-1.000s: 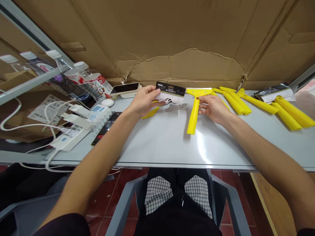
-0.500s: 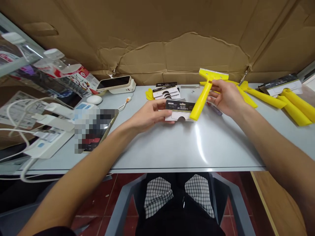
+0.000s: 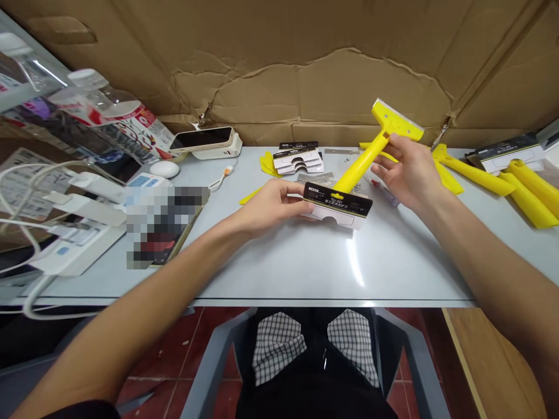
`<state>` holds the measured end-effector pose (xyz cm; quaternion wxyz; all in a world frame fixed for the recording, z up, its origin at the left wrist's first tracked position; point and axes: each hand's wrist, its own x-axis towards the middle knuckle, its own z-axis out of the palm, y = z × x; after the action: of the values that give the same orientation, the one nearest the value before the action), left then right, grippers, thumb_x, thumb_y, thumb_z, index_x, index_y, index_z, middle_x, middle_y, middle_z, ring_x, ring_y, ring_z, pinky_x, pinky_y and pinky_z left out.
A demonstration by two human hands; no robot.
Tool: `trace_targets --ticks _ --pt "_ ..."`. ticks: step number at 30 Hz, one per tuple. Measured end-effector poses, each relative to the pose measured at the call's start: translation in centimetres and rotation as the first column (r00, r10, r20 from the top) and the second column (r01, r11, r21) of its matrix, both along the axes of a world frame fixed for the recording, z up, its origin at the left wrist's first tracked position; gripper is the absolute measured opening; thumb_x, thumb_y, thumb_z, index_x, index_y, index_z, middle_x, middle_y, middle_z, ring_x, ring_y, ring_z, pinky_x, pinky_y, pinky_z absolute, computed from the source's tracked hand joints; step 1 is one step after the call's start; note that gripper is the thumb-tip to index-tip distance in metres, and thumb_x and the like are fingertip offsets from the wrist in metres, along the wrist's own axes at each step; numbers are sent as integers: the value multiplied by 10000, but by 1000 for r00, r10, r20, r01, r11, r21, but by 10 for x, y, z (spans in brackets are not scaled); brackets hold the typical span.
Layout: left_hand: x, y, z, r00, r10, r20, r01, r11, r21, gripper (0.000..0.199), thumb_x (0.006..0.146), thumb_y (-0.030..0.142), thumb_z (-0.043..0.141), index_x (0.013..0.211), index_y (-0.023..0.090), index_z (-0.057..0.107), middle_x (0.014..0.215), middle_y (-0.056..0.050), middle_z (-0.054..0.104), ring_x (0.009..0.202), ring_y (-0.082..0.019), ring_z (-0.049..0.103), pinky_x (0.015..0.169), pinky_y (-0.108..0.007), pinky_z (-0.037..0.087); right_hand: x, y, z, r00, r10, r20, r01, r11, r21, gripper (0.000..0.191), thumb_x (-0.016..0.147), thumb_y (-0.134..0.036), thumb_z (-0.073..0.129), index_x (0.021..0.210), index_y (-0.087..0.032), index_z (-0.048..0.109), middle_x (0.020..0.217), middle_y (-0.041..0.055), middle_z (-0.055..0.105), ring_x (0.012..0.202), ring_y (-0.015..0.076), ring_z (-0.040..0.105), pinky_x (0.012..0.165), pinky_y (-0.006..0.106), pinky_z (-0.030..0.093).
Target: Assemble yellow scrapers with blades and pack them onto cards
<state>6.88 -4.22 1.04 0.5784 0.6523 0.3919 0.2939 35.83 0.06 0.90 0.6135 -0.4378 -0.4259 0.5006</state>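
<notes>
My left hand (image 3: pixel 279 203) pinches the left end of a black and white cardboard packaging sleeve (image 3: pixel 345 218) just above the table. A yellow scraper (image 3: pixel 361 164) is held by my right hand (image 3: pixel 406 169) near its head, the blade edge pointing up and away. The lower end of its handle is hidden behind the sleeve; whether it sits inside, I cannot tell. Behind my left hand lies a small stack of similar cardboard sleeves (image 3: pixel 297 160), with a yellow plastic piece (image 3: pixel 269 164) beside it. Small metal parts lie partly hidden behind the sleeve.
More yellow scrapers (image 3: pixel 476 171) lie at the right, near a packaged one (image 3: pixel 506 152). A power strip (image 3: pixel 82 250) with cables, a phone (image 3: pixel 183 221), a white mouse (image 3: pixel 165 169) and bottles (image 3: pixel 131 125) occupy the left. A cardboard sheet (image 3: pixel 323 87) stands behind the table (image 3: pixel 283 267).
The sleeve has turned its printed face towards me and moved slightly right. The scraper's head has tilted up and right, and its handle end has gone behind the sleeve.
</notes>
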Motion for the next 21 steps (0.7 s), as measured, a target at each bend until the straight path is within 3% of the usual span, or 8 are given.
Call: trace_targets --ticks 8,13,21 --pt "5 -6 -3 984 150 101 -145 988 -55 224 856 261 884 1062 171 887 1167 -121 864 1083 -304 814 1049 -530 674 -10 -12 7 998 67 0 -67 996 -59 166 851 -341 813 928 -249 697 1122 65 727 970 223 708 760 359 612" --pt "8 -8 -5 970 197 141 -191 980 -52 244 865 290 892 1080 173 886 1172 -118 864 1106 -294 808 1085 -520 659 -7 -11 11 997 42 57 -40 998 -49 130 885 -354 776 923 -263 692 1154 64 743 1041 236 709 749 348 595" --pt "12 -14 -8 959 213 188 -206 977 -54 245 871 320 908 1070 181 884 1162 -109 869 1009 -267 827 1067 -508 658 -11 -13 3 993 116 22 -114 991 -65 134 862 -322 829 926 -229 757 1083 57 745 913 178 708 663 285 552"
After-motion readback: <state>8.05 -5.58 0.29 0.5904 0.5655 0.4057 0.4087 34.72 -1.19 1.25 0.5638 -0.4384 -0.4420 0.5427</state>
